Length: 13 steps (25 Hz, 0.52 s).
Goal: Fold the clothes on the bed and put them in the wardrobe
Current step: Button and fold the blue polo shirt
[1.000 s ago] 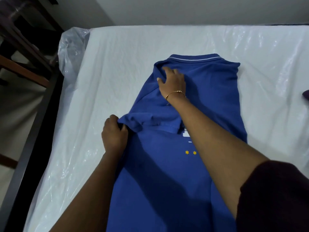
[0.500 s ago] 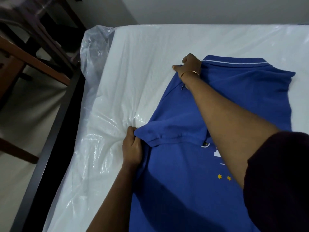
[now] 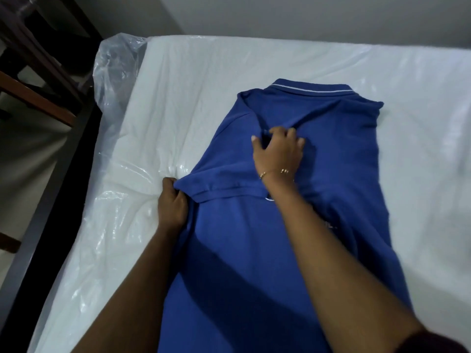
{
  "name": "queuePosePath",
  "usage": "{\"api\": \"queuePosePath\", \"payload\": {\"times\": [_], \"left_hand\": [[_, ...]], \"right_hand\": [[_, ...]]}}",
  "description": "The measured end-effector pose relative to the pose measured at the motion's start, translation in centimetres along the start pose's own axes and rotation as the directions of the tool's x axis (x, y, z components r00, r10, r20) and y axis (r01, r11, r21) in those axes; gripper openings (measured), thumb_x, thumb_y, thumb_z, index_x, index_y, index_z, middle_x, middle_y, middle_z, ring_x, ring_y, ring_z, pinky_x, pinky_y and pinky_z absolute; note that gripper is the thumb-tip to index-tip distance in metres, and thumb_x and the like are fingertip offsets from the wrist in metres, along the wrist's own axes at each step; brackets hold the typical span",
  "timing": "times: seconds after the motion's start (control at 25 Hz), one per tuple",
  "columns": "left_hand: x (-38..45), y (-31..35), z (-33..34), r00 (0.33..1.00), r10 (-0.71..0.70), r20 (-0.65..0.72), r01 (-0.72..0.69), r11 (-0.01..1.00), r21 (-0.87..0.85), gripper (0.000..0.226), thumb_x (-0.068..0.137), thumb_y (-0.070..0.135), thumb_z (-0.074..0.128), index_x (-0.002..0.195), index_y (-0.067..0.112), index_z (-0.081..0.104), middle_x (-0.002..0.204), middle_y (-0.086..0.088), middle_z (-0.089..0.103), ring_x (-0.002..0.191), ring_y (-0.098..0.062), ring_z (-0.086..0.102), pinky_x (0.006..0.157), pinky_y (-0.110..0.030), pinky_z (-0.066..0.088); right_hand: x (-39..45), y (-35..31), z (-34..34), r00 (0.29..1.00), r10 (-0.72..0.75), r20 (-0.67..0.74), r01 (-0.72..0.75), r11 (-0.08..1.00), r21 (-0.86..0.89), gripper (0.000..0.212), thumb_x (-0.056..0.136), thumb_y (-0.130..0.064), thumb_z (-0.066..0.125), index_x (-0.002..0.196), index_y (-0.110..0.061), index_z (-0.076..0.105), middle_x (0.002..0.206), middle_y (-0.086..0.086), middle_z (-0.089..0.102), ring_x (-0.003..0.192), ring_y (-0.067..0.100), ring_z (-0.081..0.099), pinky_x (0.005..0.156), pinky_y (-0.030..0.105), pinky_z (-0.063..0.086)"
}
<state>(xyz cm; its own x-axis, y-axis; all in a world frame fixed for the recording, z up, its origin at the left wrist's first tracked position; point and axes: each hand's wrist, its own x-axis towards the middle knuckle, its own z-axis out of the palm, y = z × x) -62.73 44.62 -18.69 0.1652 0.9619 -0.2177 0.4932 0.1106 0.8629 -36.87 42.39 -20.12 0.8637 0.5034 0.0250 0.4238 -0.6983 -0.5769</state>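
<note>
A blue polo shirt (image 3: pixel 331 154) lies lengthwise on the bed, its white-striped collar at the far end. Its left sleeve (image 3: pixel 219 179) is folded inward across the chest. My left hand (image 3: pixel 172 205) grips the sleeve's cuff corner at the shirt's left edge. My right hand (image 3: pixel 277 151), with a gold bracelet at the wrist, rests on the upper chest with curled fingers bunching the cloth into creases. My right forearm hides a white print on the chest.
The white mattress (image 3: pixel 254 67) is wrapped in clear plastic, bunched at the far left corner (image 3: pixel 114 62). A dark bed frame (image 3: pixel 51 217) runs along the left side, with dark wooden furniture (image 3: pixel 33 72) beyond it. A grey wall stands behind the bed.
My right hand has come back from the shirt's far left shoulder to the upper chest, where it gathers cloth. My left hand still holds the sleeve cuff. The view has shifted slightly.
</note>
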Motion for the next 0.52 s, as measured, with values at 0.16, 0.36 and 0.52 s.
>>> {"api": "queuePosePath", "payload": {"times": [0.16, 0.36, 0.52], "left_hand": [[-0.3, 2.2, -0.7, 0.997, -0.025, -0.079, 0.034, 0.993, 0.114, 0.013, 0.098, 0.026, 0.055, 0.099, 0.014, 0.055, 0.094, -0.006, 0.065, 0.087, -0.026, 0.059, 0.075, -0.039, 0.047], [-2.4, 5.1, -1.3, 0.914, 0.206, -0.351, -0.011, 0.875, 0.484, 0.013, 0.094, 0.020, 0.055, 0.106, 0.017, 0.056, 0.094, -0.011, 0.063, 0.082, -0.037, 0.060, 0.072, -0.044, 0.048], [-5.5, 9.1, 1.3, 0.925, -0.138, -0.355, 0.059, 0.973, -0.225, 0.012, 0.105, 0.024, 0.045, 0.110, 0.014, 0.040, 0.082, -0.014, 0.063, 0.068, -0.037, 0.068, 0.062, -0.038, 0.049]], "right_hand": [[-5.7, 2.1, -0.5, 0.987, 0.030, 0.158, -0.019, 0.997, -0.070, 0.074, 0.103, -0.075, 0.093, 0.133, -0.007, 0.087, 0.142, 0.020, 0.077, 0.128, 0.046, 0.070, 0.109, 0.058, 0.078], [-3.7, -1.0, -2.4, 0.877, 0.010, 0.480, -0.171, 0.941, 0.292, 0.034, 0.129, -0.036, 0.067, 0.134, -0.004, 0.078, 0.141, 0.027, 0.083, 0.119, 0.045, 0.077, 0.117, 0.069, 0.074], [-0.4, -2.8, -5.0, 0.762, 0.082, 0.642, -0.634, 0.296, 0.715, 0.015, 0.127, -0.023, 0.073, 0.112, -0.022, 0.077, 0.105, 0.007, 0.079, 0.080, 0.024, 0.078, 0.075, 0.043, 0.069]]}}
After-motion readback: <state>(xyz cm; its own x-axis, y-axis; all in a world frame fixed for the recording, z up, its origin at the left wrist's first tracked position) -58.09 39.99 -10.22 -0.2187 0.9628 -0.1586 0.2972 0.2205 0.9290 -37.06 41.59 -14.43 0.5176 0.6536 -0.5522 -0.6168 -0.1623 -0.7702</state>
